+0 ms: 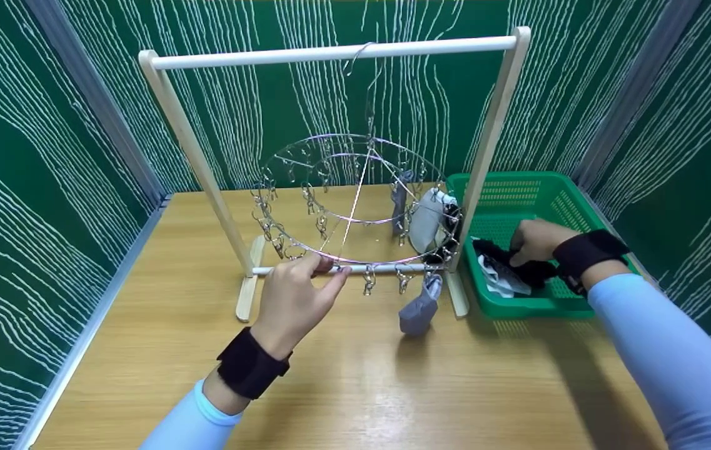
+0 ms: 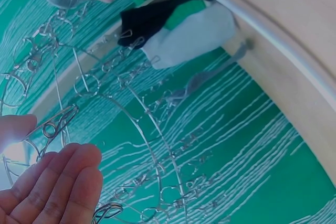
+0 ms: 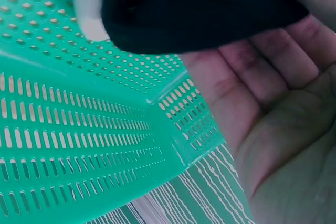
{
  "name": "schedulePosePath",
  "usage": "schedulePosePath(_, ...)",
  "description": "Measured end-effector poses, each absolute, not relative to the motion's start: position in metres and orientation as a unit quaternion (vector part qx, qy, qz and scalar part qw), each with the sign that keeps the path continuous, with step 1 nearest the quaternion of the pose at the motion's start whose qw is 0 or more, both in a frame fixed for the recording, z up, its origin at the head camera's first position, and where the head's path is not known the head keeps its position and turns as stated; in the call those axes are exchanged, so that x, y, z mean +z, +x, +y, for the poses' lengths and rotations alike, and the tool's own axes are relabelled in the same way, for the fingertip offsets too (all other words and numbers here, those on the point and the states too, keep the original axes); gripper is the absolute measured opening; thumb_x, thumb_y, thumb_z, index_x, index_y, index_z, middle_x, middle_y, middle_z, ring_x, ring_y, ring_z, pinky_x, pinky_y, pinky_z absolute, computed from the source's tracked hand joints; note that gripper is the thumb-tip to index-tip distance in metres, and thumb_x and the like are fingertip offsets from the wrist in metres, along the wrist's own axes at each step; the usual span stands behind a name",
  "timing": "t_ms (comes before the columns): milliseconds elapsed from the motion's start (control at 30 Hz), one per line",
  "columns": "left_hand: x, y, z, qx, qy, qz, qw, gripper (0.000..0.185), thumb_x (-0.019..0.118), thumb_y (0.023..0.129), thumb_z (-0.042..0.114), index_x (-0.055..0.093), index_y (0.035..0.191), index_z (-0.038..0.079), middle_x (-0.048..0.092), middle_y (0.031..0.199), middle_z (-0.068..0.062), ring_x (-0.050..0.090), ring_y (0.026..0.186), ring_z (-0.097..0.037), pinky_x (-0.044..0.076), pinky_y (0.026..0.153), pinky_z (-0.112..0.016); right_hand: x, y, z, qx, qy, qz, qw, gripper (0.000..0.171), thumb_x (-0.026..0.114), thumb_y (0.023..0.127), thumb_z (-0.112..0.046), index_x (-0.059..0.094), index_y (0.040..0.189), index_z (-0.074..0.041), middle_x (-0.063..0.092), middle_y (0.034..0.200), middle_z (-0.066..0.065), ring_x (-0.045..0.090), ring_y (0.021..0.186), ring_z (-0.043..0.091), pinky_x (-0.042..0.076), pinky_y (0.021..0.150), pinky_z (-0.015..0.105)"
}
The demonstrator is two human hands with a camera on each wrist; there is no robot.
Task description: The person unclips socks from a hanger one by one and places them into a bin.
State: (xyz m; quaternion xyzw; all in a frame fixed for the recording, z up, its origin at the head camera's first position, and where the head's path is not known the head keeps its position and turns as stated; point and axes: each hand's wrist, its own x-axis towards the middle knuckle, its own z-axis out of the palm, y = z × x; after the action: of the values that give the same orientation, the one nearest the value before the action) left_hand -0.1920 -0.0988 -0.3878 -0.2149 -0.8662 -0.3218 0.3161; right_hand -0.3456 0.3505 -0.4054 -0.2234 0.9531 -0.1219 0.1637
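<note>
A round wire sock hanger (image 1: 355,222) with many metal clips hangs by its hook from a rack bar. At its front rim my left hand (image 1: 296,294) pinches a wire clip (image 2: 52,127) between thumb and fingers. My right hand (image 1: 533,240) reaches into a green basket (image 1: 530,306) and grips a black sock (image 3: 205,11), its fingers beneath the cloth in the right wrist view. White and grey cloth (image 1: 499,275) lies beside the black one. A grey sock (image 1: 421,306) dangles from the front right clips; a light grey sock (image 1: 427,222) hangs farther back.
The wooden rack's right post (image 1: 496,125) stands between hanger and basket. Its lower bar (image 1: 386,267) runs just under the hanger's front rim, above the wooden table (image 1: 342,387). Behind the light grey sock hangs a narrow grey sock (image 1: 400,200). Green patterned walls (image 1: 205,125) enclose the table.
</note>
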Motion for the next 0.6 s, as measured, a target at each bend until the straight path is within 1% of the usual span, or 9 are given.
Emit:
schedulePosePath(33, -0.388, -0.192, -0.099, -0.321, -0.214, -0.867, 0.316, 0.015, 0.088, 0.091, 0.016, 0.078, 0.092, 0.004, 0.083, 0.088, -0.009, 0.082, 0.081, -0.024, 0.067, 0.074, -0.042, -0.402, -0.344, 0.351, -0.122, -0.222, 0.954, 0.16, 0.024, 0.08, 0.096, -0.011, 0.078, 0.103, 0.012, 0.078, 0.091, 0.022, 0.07, 0.078, 0.028, 0.062, 0.073, 0.046)
schedulePosePath(100, -0.388, -0.192, -0.1, -0.319, -0.212, -0.868, 0.315, 0.016, 0.088, 0.091, 0.016, 0.079, 0.092, 0.004, 0.083, 0.088, -0.01, 0.082, 0.081, -0.025, 0.067, 0.075, -0.043, -0.395, -0.341, 0.351, -0.126, -0.218, 0.957, 0.147, 0.033, 0.08, 0.097, -0.013, 0.077, 0.116, 0.013, 0.078, 0.11, 0.032, 0.076, 0.095, 0.041, 0.064, 0.085, 0.057)
schedulePosePath(167, -0.387, -0.192, -0.1, -0.32, -0.211, -0.869, 0.314, 0.016, 0.089, 0.091, 0.017, 0.079, 0.092, 0.004, 0.083, 0.088, -0.01, 0.082, 0.081, -0.025, 0.068, 0.075, -0.042, -0.388, -0.338, 0.351, -0.142, -0.209, 0.957, 0.14, 0.033, 0.078, 0.099, -0.014, 0.076, 0.119, 0.013, 0.076, 0.116, 0.034, 0.074, 0.105, 0.049, 0.063, 0.091, 0.061)
schedulePosePath(233, -0.386, -0.192, -0.101, -0.321, -0.21, -0.869, 0.312, 0.017, 0.088, 0.091, 0.017, 0.079, 0.093, 0.004, 0.083, 0.088, -0.01, 0.082, 0.081, -0.025, 0.068, 0.076, -0.042, -0.382, -0.334, 0.349, -0.159, -0.206, 0.957, 0.128, 0.032, 0.077, 0.1, -0.014, 0.076, 0.12, 0.012, 0.076, 0.119, 0.034, 0.072, 0.112, 0.052, 0.062, 0.094, 0.063)
schedulePosePath(367, -0.386, -0.192, -0.102, -0.324, -0.209, -0.869, 0.309, 0.016, 0.088, 0.092, 0.017, 0.079, 0.092, 0.004, 0.083, 0.088, -0.009, 0.081, 0.08, -0.024, 0.068, 0.076, -0.041, -0.368, -0.325, 0.345, -0.19, -0.206, 0.955, 0.099, 0.03, 0.076, 0.101, -0.014, 0.077, 0.12, 0.009, 0.078, 0.118, 0.03, 0.074, 0.112, 0.049, 0.063, 0.094, 0.061)
schedulePosePath(500, -0.386, -0.192, -0.103, -0.323, -0.205, -0.872, 0.306, 0.016, 0.087, 0.093, 0.017, 0.078, 0.092, 0.004, 0.083, 0.088, -0.008, 0.081, 0.08, -0.023, 0.068, 0.076, -0.04, -0.352, -0.313, 0.336, -0.201, -0.214, 0.954, 0.056, 0.027, 0.075, 0.103, -0.014, 0.079, 0.119, 0.006, 0.08, 0.115, 0.026, 0.079, 0.103, 0.041, 0.065, 0.088, 0.057)
schedulePosePath(567, -0.386, -0.192, -0.103, -0.323, -0.204, -0.873, 0.305, 0.016, 0.087, 0.093, 0.017, 0.078, 0.092, 0.004, 0.083, 0.088, -0.008, 0.081, 0.08, -0.023, 0.068, 0.075, -0.04, -0.344, -0.306, 0.33, -0.203, -0.216, 0.955, 0.031, 0.024, 0.074, 0.104, -0.015, 0.08, 0.118, 0.003, 0.081, 0.114, 0.022, 0.08, 0.1, 0.036, 0.066, 0.086, 0.053)
schedulePosePath(600, -0.386, -0.192, -0.104, -0.322, -0.204, -0.873, 0.305, 0.016, 0.087, 0.093, 0.017, 0.078, 0.092, 0.004, 0.083, 0.088, -0.009, 0.081, 0.08, -0.023, 0.068, 0.075, -0.04, -0.341, -0.302, 0.328, -0.206, -0.217, 0.954, 0.018, 0.022, 0.074, 0.104, -0.015, 0.081, 0.117, 0.001, 0.082, 0.113, 0.02, 0.08, 0.099, 0.034, 0.067, 0.085, 0.048)
